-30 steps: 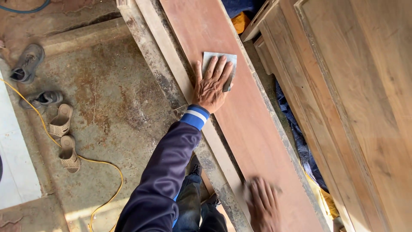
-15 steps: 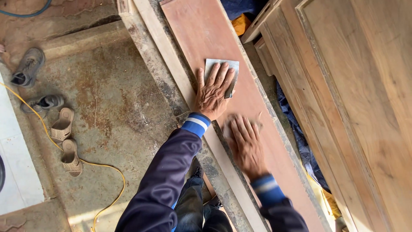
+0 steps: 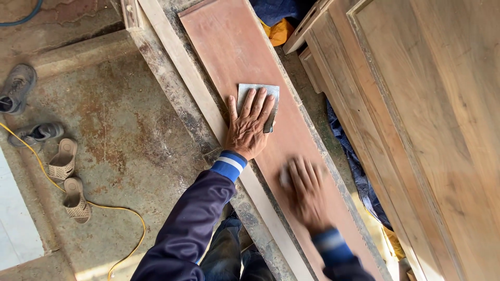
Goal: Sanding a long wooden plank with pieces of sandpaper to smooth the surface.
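Left hand (image 3: 249, 124) lies flat, fingers spread, pressing a grey sanding sheet (image 3: 259, 99) against the reddish plank (image 3: 229, 47). Sheet and hand sit in about the same place on the plank as half a second ago; only the camera has shifted.

Right hand (image 3: 307, 193) is blurred with motion. It has slid back down the plank from just beside the left wrist, and a second ago it was lower again, so it is stroking back and forth. It lies palm-down with a pale bit showing at the thumb side; whether it grips a second sheet cannot be told.

Judgement: the lower stretch of the plank is being rubbed while the left hand steadies.

Plank rests on a dusty beam (image 3: 177, 99). Pale wooden panels (image 3: 432, 130) stand close on the right. On the concrete floor (image 3: 120, 135), well apart: sandals (image 3: 69, 179), shoes (image 3: 26, 112), yellow cord (image 3: 127, 221). Nothing obstructs the plank's surface.
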